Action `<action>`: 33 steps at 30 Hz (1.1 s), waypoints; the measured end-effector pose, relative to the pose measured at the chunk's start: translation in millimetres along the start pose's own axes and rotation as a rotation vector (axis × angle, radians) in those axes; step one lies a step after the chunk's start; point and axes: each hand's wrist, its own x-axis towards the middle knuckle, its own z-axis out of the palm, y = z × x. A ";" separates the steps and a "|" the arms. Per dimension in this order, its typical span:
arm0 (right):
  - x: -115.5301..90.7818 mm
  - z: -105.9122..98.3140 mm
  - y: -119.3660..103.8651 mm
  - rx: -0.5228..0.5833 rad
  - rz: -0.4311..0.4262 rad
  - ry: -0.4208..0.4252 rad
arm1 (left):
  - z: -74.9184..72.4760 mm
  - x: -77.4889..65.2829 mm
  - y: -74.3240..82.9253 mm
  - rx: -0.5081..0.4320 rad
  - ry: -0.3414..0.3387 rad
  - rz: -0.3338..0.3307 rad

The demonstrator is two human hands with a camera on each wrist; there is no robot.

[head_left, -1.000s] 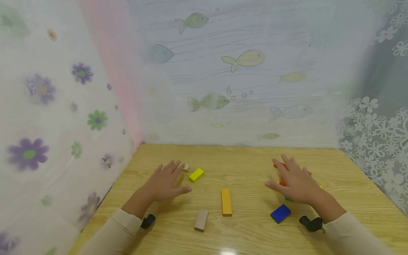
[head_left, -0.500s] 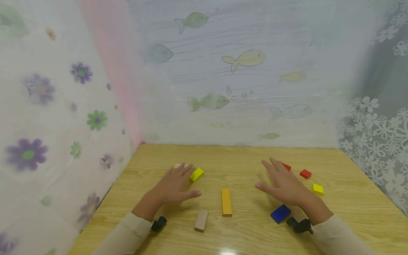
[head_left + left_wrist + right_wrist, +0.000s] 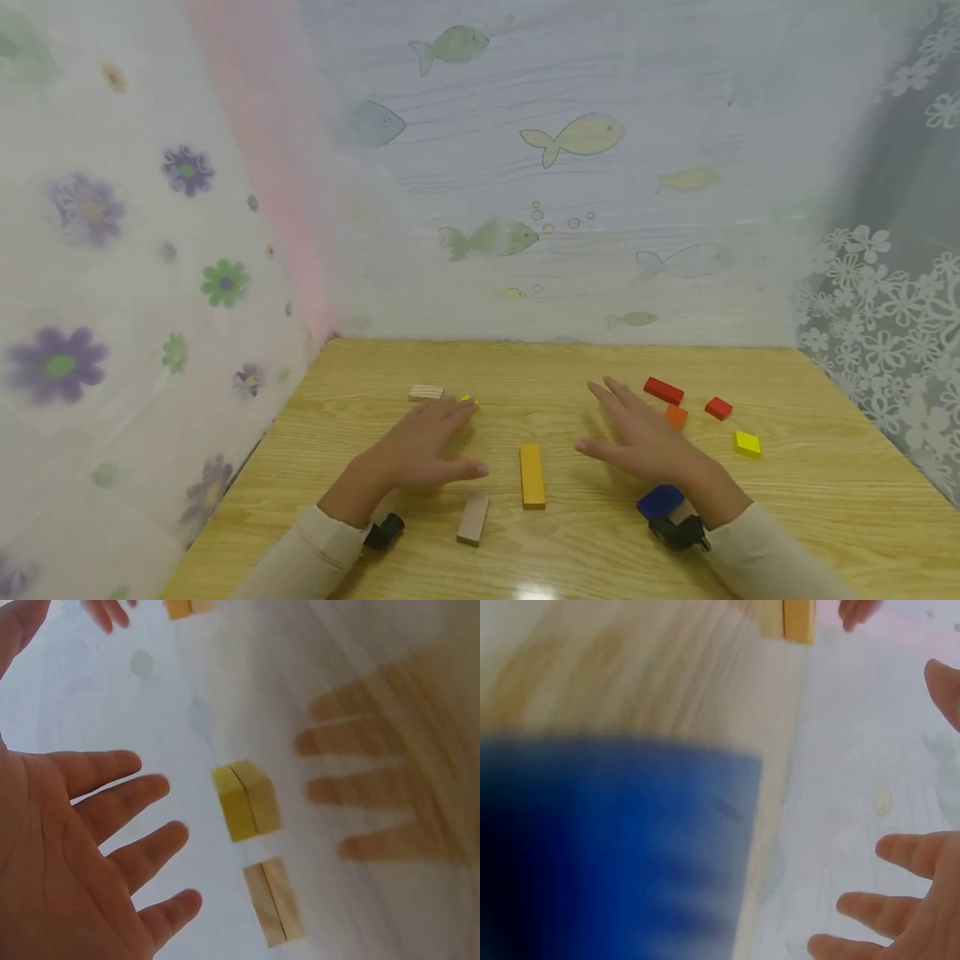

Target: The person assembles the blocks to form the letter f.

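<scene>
My left hand (image 3: pixel 423 446) is held over the table with fingers spread and palm down, holding nothing. In the head view it partly covers a yellow block (image 3: pixel 238 802), which the left wrist view shows beyond the fingertips. Below its thumb lies a pale wooden block (image 3: pixel 473 518). My right hand (image 3: pixel 641 433) also hovers with straight, spread fingers and holds nothing. Under its wrist is a blue block (image 3: pixel 660 502), large and blurred in the right wrist view. Between the two hands an orange-yellow block (image 3: pixel 532 476) lies lengthwise.
Behind the right hand lie a long red block (image 3: pixel 663 391), an orange block (image 3: pixel 676 416), a small red block (image 3: pixel 718 407) and a yellow block (image 3: pixel 747 444). A striped wooden block (image 3: pixel 426 392) sits at the back left. A fish-print curtain (image 3: pixel 480 183) stands behind the table (image 3: pixel 555 375).
Both hands have moved inward, toward each other, with fingers still spread. The orange, red and yellow blocks at the right are uncovered, as is the striped block at the left. The blocks stay put.
</scene>
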 end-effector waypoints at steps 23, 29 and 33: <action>9.6 29.3 -21.0 0.229 -0.004 -0.121 | -7.1 -5.5 11.5 -0.165 -0.172 0.059; 9.5 32.8 -19.3 0.220 -0.005 -0.162 | -7.7 -6.4 11.6 -0.227 -0.220 0.080; 10.2 33.1 -18.3 0.216 0.000 -0.199 | -10.2 -7.9 13.7 -0.222 -0.248 0.080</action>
